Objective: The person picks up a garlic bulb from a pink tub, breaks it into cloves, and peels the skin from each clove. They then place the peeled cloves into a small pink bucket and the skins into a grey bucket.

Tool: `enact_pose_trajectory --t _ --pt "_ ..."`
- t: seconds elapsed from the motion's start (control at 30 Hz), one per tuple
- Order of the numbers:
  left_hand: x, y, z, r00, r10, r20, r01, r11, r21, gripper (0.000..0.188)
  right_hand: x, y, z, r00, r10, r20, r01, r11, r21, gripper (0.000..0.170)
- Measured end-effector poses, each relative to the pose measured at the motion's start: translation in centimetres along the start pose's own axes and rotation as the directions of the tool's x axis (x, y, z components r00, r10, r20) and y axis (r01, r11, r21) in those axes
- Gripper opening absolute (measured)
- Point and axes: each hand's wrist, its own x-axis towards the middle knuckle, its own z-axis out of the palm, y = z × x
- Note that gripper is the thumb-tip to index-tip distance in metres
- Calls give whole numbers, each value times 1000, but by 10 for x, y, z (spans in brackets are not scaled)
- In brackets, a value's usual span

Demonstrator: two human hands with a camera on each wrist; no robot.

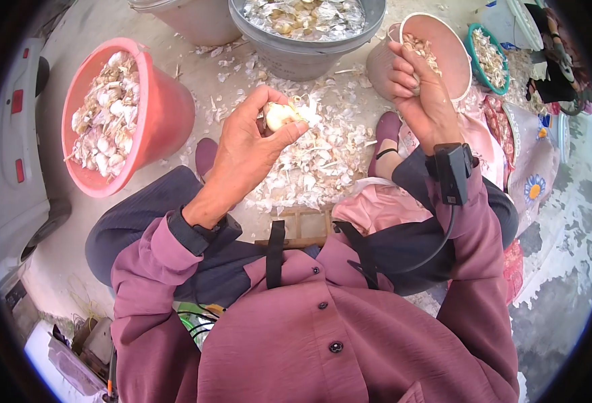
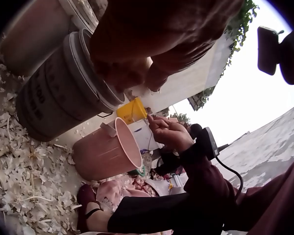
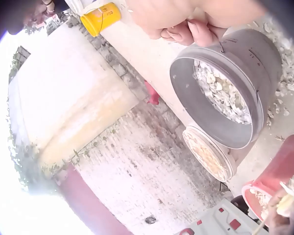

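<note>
My left hand (image 1: pixel 241 146) grips a garlic bulb (image 1: pixel 280 116) between thumb and fingers, with papery skin loose at its far side. The bulb (image 3: pixel 288 203) also shows at the lower right edge of the right wrist view. My right hand (image 1: pixel 422 97) is raised with its fingers curled, in front of a tilted pale pink bucket (image 1: pixel 452 57) that has garlic cloves (image 1: pixel 417 47) in it. No thing shows between the right fingers (image 3: pixel 198 33) in the right wrist view; the palm is hidden. Garlic skins (image 1: pixel 316 164) lie heaped on the ground below the hands.
A red-pink bucket (image 1: pixel 149 101) of whole garlic bulbs (image 1: pixel 111 127) stands at the left. Grey buckets (image 1: pixel 296 62) stand ahead, one with skins in it. A green basin (image 1: pixel 474 47) with garlic is at far right. The person's shoes (image 1: pixel 388 127) flank the heap.
</note>
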Motion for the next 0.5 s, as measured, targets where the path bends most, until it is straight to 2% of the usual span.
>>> enact_pose_trajectory --t 0.03,0.07,0.1,0.13,0.23,0.27,0.33,0.4,0.47,0.5 --pt "1 -1 0 1000 -10 -8 11 1000 10 24 -9 11 18 996 73 43 -64 981 -181 23" --pt "2 -3 1 1000 -11 -5 11 1000 5 23 -15 20 31 996 81 46 -72 983 -168 23" --pt "2 -4 1 1000 -9 1 9 1000 -2 23 -21 29 43 979 184 84 -132 897 -421 23" --pt "2 -3 2 1000 -15 0 15 1000 8 23 -26 37 51 953 287 94 -160 744 -649 23" --pt "2 2 1 997 81 -18 -75 969 235 24 -39 58 58 952 296 78 -147 665 -733 33" --pt "1 2 2 997 78 -16 -72 969 235 24 -40 61 60 952 298 75 -150 665 -731 33" --pt "0 1 6 969 249 7 -234 902 362 25 -42 66 62 948 320 -2 -236 695 -680 36" --pt "-1 2 9 969 246 -6 -226 898 378 26 -42 75 58 952 307 8 -225 713 -664 38" --pt "-2 5 11 970 244 -23 -215 893 395 27 -43 76 58 944 327 47 -256 812 -525 34" --pt "-3 7 12 964 266 -11 -242 893 379 28 -42 76 57 943 330 46 -258 812 -524 34"
